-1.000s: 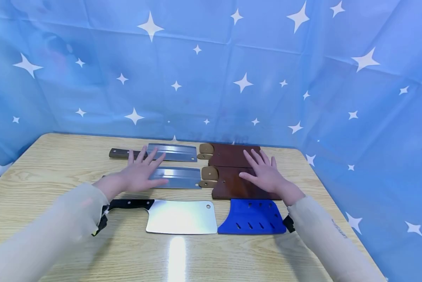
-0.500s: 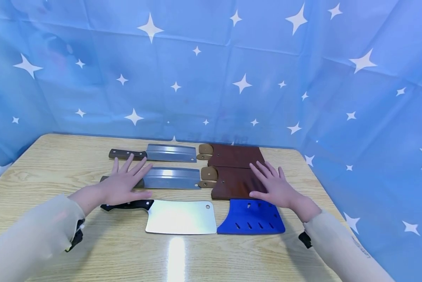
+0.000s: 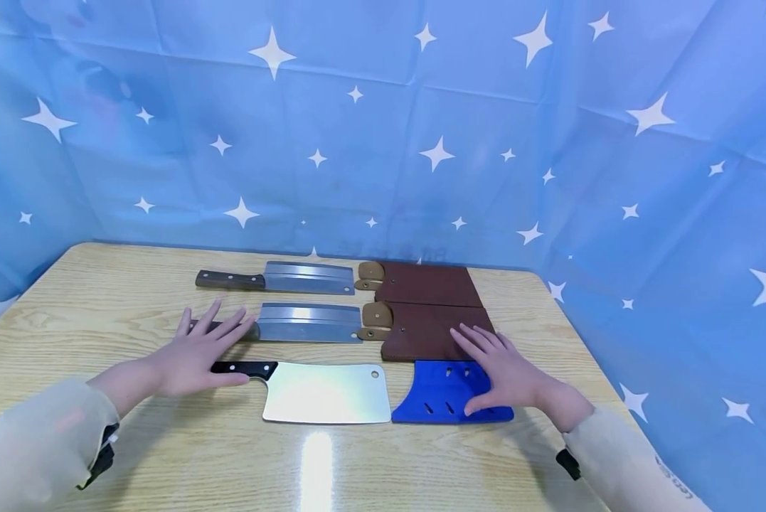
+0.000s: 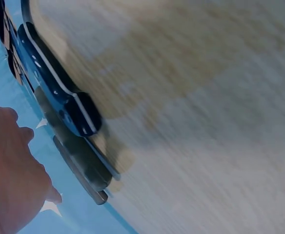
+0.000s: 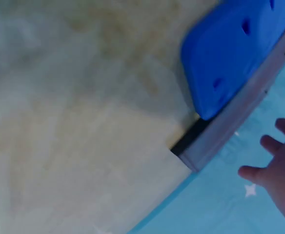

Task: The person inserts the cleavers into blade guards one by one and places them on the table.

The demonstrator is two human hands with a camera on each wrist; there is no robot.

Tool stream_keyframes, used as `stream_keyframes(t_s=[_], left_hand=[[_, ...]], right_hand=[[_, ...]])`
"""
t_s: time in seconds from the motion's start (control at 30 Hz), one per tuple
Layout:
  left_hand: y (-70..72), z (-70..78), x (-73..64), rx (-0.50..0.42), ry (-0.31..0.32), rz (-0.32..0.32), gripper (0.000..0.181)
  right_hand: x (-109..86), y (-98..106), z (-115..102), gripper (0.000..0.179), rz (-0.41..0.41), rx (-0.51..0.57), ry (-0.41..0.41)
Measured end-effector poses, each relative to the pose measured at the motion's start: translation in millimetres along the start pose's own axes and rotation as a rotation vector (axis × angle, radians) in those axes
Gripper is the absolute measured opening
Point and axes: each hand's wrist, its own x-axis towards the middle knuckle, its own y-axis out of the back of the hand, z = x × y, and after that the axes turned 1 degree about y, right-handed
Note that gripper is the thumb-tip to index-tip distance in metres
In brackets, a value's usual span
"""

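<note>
Three cleavers lie in a column on the wooden table (image 3: 101, 299): a far one with a brown handle (image 3: 306, 278), a middle one (image 3: 309, 322), and a near, wide one with a black handle (image 3: 327, 392). To the right of each lies a cover: two brown leather sheaths (image 3: 430, 284) (image 3: 424, 333) and a blue plastic sheath (image 3: 437, 392). My left hand (image 3: 210, 350) hovers flat with spread fingers over the black handle (image 4: 54, 92). My right hand (image 3: 494, 370) is spread flat over the right part of the blue sheath (image 5: 235, 53). Neither hand holds anything.
A blue cloth with white stars (image 3: 383, 142) walls the table at the back and on both sides. The table's right edge (image 3: 587, 370) runs close to my right hand. Bare wood lies in front of the near cleaver (image 3: 318, 469).
Both hands have drawn back toward me, from over the middle cleaver and brown sheaths to the near cleaver's handle and the blue sheath. Nothing on the table has moved.
</note>
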Motion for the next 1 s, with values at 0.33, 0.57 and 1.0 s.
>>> stream_keyframes(t_s=[0.33, 0.57, 1.0], left_hand=[[-3.3, -1.9, -9.4, 0.012, 0.002, -0.019, 0.083], [-2.6, 0.3, -13.6, 0.047, -0.033, -0.039, 0.067], [-8.4, -8.2, -18.6, 0.108, -0.157, 0.035, 0.05]], right_hand=[[-13.6, -12.3, -1.5, 0.113, -0.036, 0.04, -0.002], [-18.7, -15.6, -3.6, 0.111, -0.064, 0.08, -0.023], [-26.7, -20.5, -1.5, 0.103, -0.035, 0.03, -0.019]])
